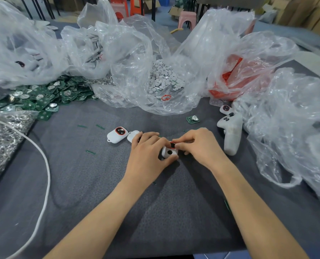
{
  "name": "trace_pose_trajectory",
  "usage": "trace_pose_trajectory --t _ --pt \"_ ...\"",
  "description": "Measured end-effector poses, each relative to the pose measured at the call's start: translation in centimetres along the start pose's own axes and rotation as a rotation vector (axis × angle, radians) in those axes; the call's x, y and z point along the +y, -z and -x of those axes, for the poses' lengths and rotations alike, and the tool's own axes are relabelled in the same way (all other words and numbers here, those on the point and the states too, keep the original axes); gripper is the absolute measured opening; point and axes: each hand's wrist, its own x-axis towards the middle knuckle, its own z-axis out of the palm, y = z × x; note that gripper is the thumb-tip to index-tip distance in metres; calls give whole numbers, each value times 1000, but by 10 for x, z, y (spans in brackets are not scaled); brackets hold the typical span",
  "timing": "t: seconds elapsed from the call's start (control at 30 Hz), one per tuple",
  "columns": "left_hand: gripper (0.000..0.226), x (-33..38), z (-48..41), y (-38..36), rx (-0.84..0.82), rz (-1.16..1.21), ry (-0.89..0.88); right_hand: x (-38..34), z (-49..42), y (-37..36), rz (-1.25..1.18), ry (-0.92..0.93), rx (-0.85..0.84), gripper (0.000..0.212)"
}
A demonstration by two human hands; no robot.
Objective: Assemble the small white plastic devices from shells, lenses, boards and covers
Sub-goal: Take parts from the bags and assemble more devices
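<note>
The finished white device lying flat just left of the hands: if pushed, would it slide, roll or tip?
The finished device lies flat and low on the grey mat, so it would probably slide, not roll or tip. Small plastic shell: likely light and stiff. Its smooth rounded casing may be slightly slippery to pinch.

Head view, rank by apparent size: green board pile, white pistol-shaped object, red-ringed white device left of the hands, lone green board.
1. green board pile
2. white pistol-shaped object
3. red-ringed white device
4. lone green board; farther back, so margin unsure.
</note>
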Motion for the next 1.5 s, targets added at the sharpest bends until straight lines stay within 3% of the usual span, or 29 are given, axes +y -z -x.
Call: trace_pose_trajectory --t 0.17,0.43,0.67,0.87,1.03,1.27,1.33,1.4,1.5 --pt "28 1 0 0 0 -22 -9 -3 -2 0 353 100 -9 20" --pt "27 3 2 0 20 -40 -24 5 8 1 397 131 48 23" --pt "23 6 5 1 63 -95 -99 -9 -1 13 335 95 -81 20" --pt "20 8 7 -1 94 -190 -182 -26 -8 0 804 156 -94 21" --pt "24 6 2 5 79 -295 -259 -42 -13 -3 988 204 -96 16" --pt "22 10 7 3 40 -210 -120 -38 4 -7 1064 243 -107 16" --pt "21 9 9 2 33 -191 -123 -29 20 4 937 250 -109 22" --pt "23 7 9 1 35 -119 -144 -21 39 29 672 246 43 27" --pt "27 7 9 1 65 -38 -211 -15 67 96 399 208 676 23"
